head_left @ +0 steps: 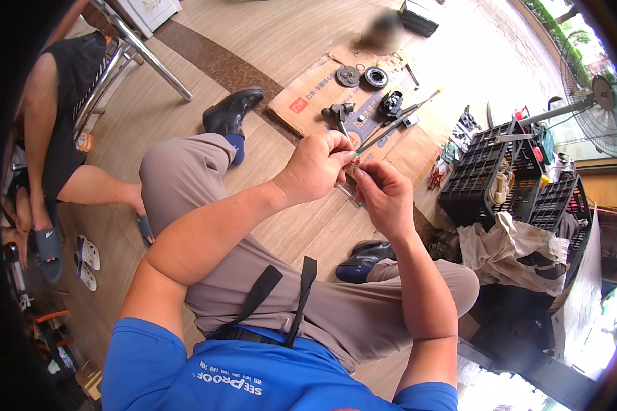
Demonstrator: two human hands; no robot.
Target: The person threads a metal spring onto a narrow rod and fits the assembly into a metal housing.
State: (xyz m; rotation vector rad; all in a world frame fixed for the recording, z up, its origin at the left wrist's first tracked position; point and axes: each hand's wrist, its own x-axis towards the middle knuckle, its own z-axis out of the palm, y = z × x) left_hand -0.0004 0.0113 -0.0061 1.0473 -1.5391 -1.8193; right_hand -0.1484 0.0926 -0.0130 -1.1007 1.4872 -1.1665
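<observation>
In front of my knees, my left hand (314, 168) and my right hand (389, 197) meet fingertip to fingertip. Between them is a small red and green piece (356, 159), too small to name and partly hidden by the fingers. My left thumb and fingers pinch it from one side; my right thumb and forefinger close on it from the other. A thin rod with a green end (349, 195) shows just below the fingers. Beyond my left hand, a hammer-like tool with a dark head (338, 111) lies on flattened cardboard (301, 92).
On the cardboard lie a toothed disc (347, 76), a black ring (376, 77), a black mechanical part (391, 103) and a long screwdriver-like tool (418, 104). Black crates (473, 188) stand at the right, near a fan (600, 103). At the left a person's legs (92, 183) and a metal-legged chair (144, 51) show.
</observation>
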